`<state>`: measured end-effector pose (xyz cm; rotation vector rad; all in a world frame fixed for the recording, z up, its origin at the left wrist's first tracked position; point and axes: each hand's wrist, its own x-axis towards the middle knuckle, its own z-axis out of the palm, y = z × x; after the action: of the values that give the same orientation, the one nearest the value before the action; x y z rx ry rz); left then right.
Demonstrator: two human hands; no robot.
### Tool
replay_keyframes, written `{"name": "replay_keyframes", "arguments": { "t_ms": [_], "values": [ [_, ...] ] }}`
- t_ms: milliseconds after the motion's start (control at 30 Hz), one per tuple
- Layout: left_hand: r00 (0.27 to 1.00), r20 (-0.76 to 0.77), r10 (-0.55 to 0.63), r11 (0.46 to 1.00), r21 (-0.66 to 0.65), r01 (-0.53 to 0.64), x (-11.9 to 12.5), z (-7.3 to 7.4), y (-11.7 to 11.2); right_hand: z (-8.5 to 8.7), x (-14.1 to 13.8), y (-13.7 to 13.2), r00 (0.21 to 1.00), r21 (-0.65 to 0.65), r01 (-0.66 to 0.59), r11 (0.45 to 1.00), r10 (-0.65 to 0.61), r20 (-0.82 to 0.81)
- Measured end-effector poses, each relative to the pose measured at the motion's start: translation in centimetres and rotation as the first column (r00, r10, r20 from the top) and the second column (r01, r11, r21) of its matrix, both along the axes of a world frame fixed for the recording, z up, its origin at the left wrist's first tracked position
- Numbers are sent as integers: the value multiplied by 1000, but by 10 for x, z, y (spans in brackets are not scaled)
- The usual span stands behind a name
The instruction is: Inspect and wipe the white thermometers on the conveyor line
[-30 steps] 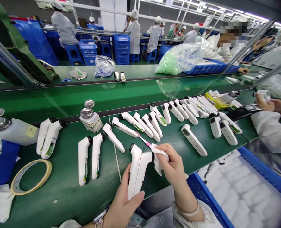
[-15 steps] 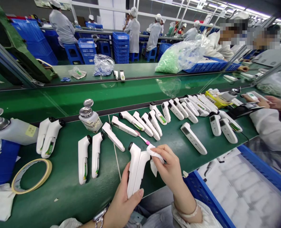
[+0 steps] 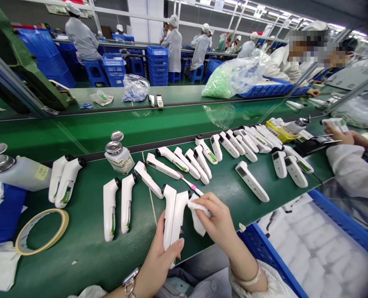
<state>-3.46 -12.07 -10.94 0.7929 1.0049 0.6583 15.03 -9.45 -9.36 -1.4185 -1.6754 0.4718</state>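
My left hand (image 3: 159, 258) is closed round two white infrared thermometers (image 3: 173, 219), held side by side with their black-tipped heads up. Pinched in the fingers of my right hand (image 3: 216, 217) is a folded white cloth (image 3: 198, 219), just right of the thermometer heads and apart from them. Behind the cloth, a pink and white toothbrush (image 3: 190, 185) lies on the green bench. Two more thermometers (image 3: 109, 209) lie to the left, their sides showing green inside. A row of several thermometers (image 3: 190, 163) lies beyond my hands, and a single one (image 3: 252, 181) rests to the right.
At left are a roll of tape (image 3: 64, 223), a plastic bottle (image 3: 22, 171) and a blue bin (image 3: 6, 211). A pump bottle (image 3: 118, 157) stands behind. A blue crate (image 3: 261, 248) is at lower right. A co-worker's hands (image 3: 342, 134) hold a thermometer at far right.
My right hand with the cloth has drawn slightly left and down, off the head of the right-hand thermometer, whose black tip now shows. My left hand has shifted slightly left.
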Motion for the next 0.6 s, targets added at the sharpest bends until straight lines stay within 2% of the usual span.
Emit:
{"name": "replay_keyframes", "arguments": {
  "t_ms": [167,300,400,467,533,600],
  "values": [
    [1000,27,-7,1000,-23,7,0,5,-1,6,18,2,980,5,181,983,-180,-85],
    [998,22,-53,997,-51,54,-3,4,-1,7,21,0,976,-20,180,983,-182,-124],
    [997,25,-68,997,-24,68,-3,2,0,10,18,2,977,-15,168,986,-168,-130],
    [998,12,-62,998,-12,62,-2,2,0,20,13,10,981,3,147,989,-146,-126],
    [998,-2,-67,998,3,67,-1,1,0,36,1,29,987,37,103,994,-98,-126],
    [997,-2,-77,997,25,77,-1,0,1,57,-18,59,1000,136,1,991,0,-7]
  ]
}}
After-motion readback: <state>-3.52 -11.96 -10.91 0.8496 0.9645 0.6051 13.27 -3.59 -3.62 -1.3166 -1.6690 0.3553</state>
